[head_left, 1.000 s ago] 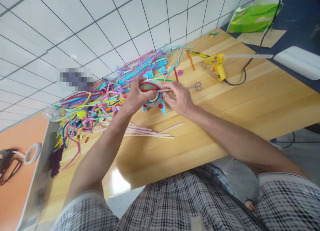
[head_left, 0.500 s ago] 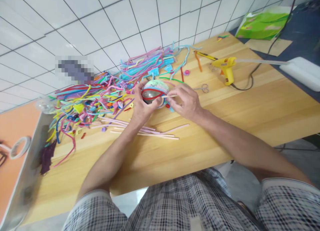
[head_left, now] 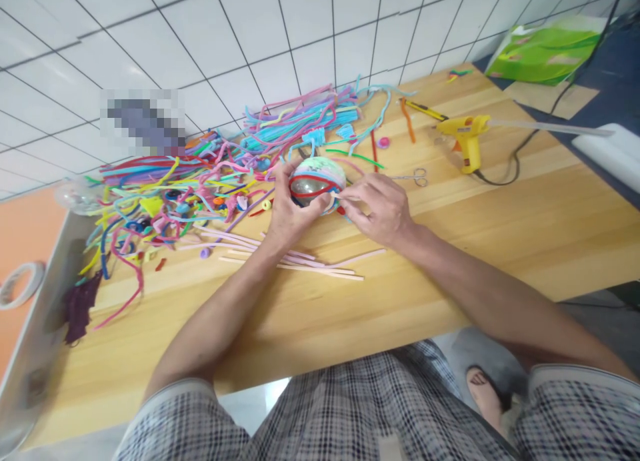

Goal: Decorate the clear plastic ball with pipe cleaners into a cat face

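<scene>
A round ball (head_left: 311, 185), partly clear and partly covered with pale green, blue and red pipe cleaners, is gripped by my left hand (head_left: 294, 211). My left thumb presses near its lower edge and the fingers wrap its far left side. My right hand (head_left: 377, 208) pinches a short pale pipe cleaner (head_left: 336, 195) against the ball's right side. Just below, several pink and cream pipe cleaners (head_left: 325, 266) lie on the wooden table, partly under my left forearm.
A tangled heap of coloured pipe cleaners (head_left: 200, 194) spreads to the left and back. Small scissors (head_left: 418, 176), a yellow glue gun (head_left: 467, 140) with a cable, and a yellow cutter (head_left: 425, 110) lie to the right. White tiles (head_left: 305, 21) line the back.
The pale pipe cleaner's visible length between my hands is shorter, with my right fingers closer to the ball. My view has shifted slightly; my left hand keeps its hold.
</scene>
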Tool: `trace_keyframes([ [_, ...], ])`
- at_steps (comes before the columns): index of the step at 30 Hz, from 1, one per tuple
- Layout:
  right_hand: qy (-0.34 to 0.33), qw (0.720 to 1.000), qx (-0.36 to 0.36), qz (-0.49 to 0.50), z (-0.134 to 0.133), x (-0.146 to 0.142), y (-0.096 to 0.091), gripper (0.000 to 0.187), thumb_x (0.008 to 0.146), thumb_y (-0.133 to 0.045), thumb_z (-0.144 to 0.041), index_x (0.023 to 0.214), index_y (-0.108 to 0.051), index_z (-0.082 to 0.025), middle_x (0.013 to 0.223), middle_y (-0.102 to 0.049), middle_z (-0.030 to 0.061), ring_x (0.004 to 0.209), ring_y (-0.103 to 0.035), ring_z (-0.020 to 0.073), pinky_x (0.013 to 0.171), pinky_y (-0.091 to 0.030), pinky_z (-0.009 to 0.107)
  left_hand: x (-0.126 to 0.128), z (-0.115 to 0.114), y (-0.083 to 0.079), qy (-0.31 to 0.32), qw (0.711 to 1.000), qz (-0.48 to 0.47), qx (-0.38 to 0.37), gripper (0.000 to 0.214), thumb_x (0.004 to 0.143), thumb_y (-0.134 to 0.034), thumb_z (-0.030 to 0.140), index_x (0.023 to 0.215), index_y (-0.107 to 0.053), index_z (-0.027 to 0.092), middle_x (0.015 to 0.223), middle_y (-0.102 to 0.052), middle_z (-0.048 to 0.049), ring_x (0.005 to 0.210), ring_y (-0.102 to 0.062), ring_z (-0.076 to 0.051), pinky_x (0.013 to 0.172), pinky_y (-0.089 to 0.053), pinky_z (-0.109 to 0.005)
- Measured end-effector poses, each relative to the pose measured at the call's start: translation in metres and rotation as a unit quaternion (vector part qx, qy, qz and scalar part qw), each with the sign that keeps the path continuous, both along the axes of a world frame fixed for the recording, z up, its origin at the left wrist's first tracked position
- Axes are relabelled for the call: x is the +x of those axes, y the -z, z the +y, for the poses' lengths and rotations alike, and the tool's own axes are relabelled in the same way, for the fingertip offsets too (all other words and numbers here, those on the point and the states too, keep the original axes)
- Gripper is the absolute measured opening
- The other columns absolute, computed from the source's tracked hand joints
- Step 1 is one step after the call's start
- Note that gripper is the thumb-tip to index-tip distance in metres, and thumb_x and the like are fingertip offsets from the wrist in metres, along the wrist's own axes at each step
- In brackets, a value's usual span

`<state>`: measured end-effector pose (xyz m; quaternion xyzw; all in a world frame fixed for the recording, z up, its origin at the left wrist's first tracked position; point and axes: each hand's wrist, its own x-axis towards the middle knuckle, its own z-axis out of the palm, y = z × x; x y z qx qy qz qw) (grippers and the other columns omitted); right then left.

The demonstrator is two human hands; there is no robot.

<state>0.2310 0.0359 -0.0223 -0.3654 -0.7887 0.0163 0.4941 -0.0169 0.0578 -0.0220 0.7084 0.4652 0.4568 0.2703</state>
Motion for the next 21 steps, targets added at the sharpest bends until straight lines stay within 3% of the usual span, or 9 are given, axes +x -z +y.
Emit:
trace_keyframes([
  [4,-0.004,1.000,-0.023,-0.005,0.0005,0.0019,-0.0009,0.025,0.120,-0.062,-0.041,0.109,-0.083,-0.032,0.101,-0.086,0.0088,0.102,-0.083,0.0321,0.098,-0.066,0.049,0.0004,-0.0003,-0.0013,0.000,1.000,0.005,-0.016,0.106,0.088,-0.096,0.085,0.168,-0.050,0.032,0.167,-0.065,-0.0169,0.152,-0.073,-0.039,0.128,-0.065,-0.055],
  [12,0.005,1.000,-0.027,-0.013,0.0041,0.0041,-0.0016,0.028,0.122,-0.057,-0.041,0.107,-0.079,-0.032,0.105,-0.088,0.0091,0.109,-0.084,0.0330,0.103,-0.068,0.050,-0.0036,0.0035,0.0019,0.016,0.999,0.026,-0.011,0.109,0.088,-0.088,0.096,0.169,-0.049,0.034,0.170,-0.063,-0.0159,0.153,-0.073,-0.039,0.128,-0.064,-0.053],
  [21,-0.001,0.999,-0.044,-0.007,0.0030,0.0051,-0.0047,0.020,0.118,-0.065,-0.038,0.103,-0.077,-0.031,0.109,-0.088,0.0094,0.113,-0.083,0.0339,0.108,-0.065,0.052,-0.0025,0.0029,-0.0006,0.030,0.999,0.028,-0.013,0.111,0.087,-0.083,0.101,0.165,-0.048,0.031,0.169,-0.063,-0.0171,0.151,-0.074,-0.038,0.127,-0.065,-0.051],
])
